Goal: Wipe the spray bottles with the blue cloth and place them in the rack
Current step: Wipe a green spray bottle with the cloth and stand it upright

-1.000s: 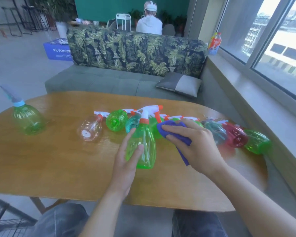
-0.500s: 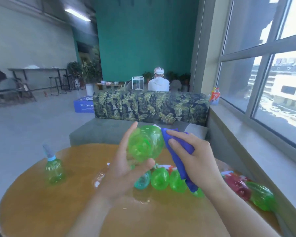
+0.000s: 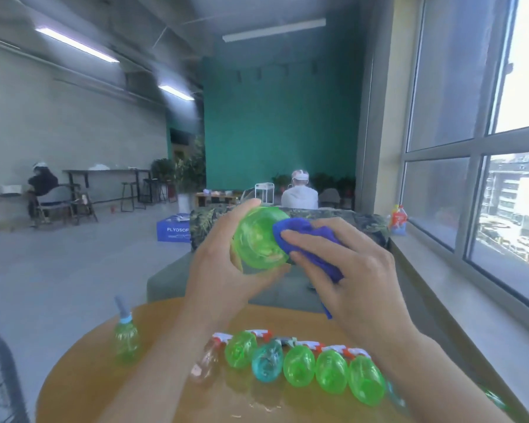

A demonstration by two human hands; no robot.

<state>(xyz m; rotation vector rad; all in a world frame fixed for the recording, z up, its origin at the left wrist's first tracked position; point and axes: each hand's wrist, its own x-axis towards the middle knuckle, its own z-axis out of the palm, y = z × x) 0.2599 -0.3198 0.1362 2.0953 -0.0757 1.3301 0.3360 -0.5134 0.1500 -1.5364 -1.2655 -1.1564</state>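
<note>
One green bottle (image 3: 258, 239) is up in the air at frame centre, bottom end turned toward the camera, likely so the base can be reached for wiping. The left hand (image 3: 223, 264) wraps it from 9 o'clock, fingers over the top and thumb under, holding it steady. The right hand (image 3: 345, 264) presses the bunched cloth (image 3: 306, 239) onto the bottle from 3 o'clock, fingers curled over the fabric. Below, at 6 o'clock, a row of bottles (image 3: 300, 364) lies side by side on the table (image 3: 83, 374), apparently waiting their turn; a lone bottle (image 3: 126, 340) stands upright at 8 o'clock. No rack can be made out for certain.

Against half a second ago, the bottle sits higher against the room, the cloth covers more of its base edge, and the view has tipped upward, showing more ceiling.
</note>
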